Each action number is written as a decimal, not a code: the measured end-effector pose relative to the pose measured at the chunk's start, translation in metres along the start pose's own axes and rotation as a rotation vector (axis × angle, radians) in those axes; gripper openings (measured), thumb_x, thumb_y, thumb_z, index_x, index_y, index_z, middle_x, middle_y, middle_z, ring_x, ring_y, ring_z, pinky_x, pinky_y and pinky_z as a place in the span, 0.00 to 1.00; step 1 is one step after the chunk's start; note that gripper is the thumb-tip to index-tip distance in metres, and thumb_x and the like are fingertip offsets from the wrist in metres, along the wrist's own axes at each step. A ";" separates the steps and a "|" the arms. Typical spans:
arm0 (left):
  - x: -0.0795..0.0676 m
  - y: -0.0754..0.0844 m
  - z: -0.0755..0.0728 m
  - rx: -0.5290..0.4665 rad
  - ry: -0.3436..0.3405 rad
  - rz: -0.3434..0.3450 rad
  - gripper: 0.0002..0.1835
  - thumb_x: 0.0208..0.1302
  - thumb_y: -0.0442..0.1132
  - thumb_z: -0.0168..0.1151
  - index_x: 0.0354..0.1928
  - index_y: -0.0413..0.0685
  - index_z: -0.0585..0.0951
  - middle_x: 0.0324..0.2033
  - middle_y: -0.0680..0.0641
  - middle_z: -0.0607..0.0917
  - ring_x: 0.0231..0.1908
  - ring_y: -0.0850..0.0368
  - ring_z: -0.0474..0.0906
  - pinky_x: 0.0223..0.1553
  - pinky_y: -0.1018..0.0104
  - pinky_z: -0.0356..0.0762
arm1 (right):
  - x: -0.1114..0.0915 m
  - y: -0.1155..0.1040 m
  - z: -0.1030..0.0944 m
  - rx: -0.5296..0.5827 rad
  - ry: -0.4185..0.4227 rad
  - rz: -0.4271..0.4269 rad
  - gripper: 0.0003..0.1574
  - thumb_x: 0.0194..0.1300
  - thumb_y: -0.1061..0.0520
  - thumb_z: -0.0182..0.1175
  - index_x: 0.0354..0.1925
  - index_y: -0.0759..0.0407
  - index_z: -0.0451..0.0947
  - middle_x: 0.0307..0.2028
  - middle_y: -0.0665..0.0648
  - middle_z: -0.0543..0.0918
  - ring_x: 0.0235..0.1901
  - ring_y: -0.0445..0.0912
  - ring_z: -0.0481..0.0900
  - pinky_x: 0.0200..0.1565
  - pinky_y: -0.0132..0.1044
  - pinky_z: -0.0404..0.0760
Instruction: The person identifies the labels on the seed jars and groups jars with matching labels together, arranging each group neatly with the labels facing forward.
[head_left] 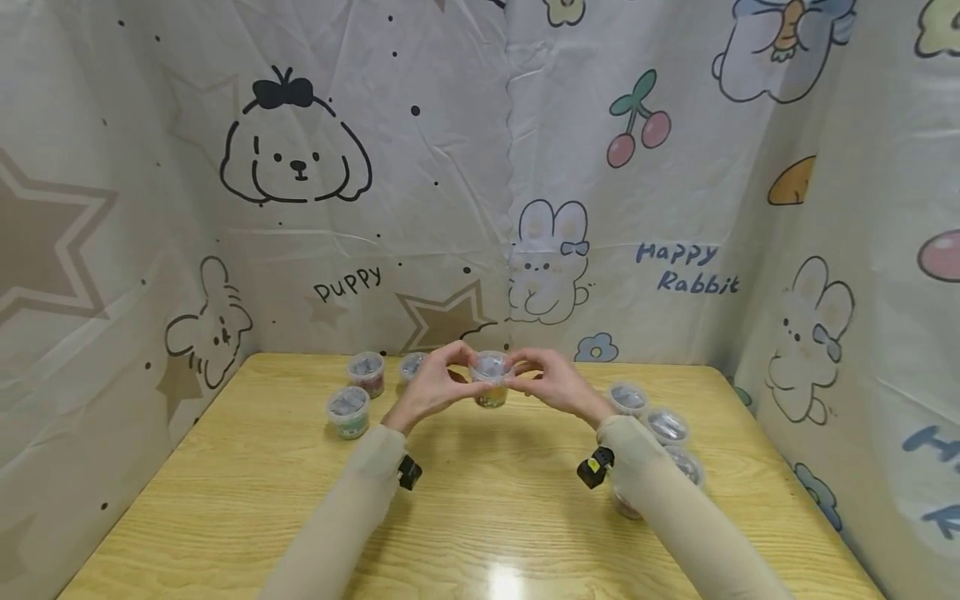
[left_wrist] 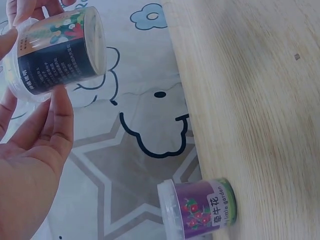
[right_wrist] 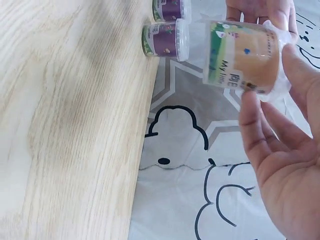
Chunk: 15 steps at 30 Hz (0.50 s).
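Note:
Between both hands is a clear plastic cup with a printed label and a lid, held up near the table's back edge. My left hand pinches its left side by the rim, and my right hand pinches the right side. In the left wrist view the cup shows dark label panels with small print. An orange label side with "My little" lettering faces the right wrist view on the cup. Its base is off the table in both wrist views.
Left on the wooden table stand similar lidded cups, including a green-labelled cup and a reddish-labelled cup. Several more, such as this lidded cup, stand at the right, partly behind my right forearm. A patterned curtain surrounds the table.

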<state>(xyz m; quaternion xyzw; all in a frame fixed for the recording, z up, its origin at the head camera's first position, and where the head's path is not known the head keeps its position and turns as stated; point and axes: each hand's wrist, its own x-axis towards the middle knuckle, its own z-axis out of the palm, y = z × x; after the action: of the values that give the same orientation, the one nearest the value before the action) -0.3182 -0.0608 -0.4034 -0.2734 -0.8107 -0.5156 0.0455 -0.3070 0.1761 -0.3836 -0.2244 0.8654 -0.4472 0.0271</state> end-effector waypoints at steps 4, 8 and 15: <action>0.001 0.002 0.000 -0.001 0.040 -0.007 0.18 0.54 0.40 0.75 0.42 0.48 0.77 0.45 0.45 0.84 0.47 0.47 0.81 0.47 0.55 0.82 | 0.001 -0.003 0.006 -0.047 0.082 -0.033 0.12 0.64 0.48 0.67 0.44 0.49 0.81 0.45 0.52 0.86 0.46 0.47 0.83 0.43 0.39 0.83; 0.001 0.003 0.002 0.049 0.078 -0.010 0.18 0.55 0.42 0.75 0.43 0.48 0.77 0.47 0.45 0.84 0.50 0.48 0.81 0.53 0.51 0.79 | 0.002 -0.009 0.013 -0.087 0.141 -0.052 0.11 0.63 0.49 0.67 0.41 0.51 0.80 0.46 0.52 0.85 0.47 0.47 0.83 0.44 0.39 0.84; -0.001 0.001 0.004 0.162 0.088 0.063 0.18 0.54 0.44 0.76 0.40 0.48 0.76 0.38 0.48 0.84 0.45 0.49 0.82 0.51 0.53 0.80 | 0.001 -0.009 0.020 -0.117 0.167 -0.045 0.10 0.63 0.49 0.67 0.40 0.50 0.80 0.47 0.52 0.84 0.47 0.47 0.82 0.43 0.39 0.84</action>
<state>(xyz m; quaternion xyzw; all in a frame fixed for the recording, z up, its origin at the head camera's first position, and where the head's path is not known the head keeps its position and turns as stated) -0.3163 -0.0571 -0.4053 -0.2714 -0.8379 -0.4583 0.1195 -0.2996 0.1563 -0.3888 -0.2070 0.8841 -0.4133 -0.0682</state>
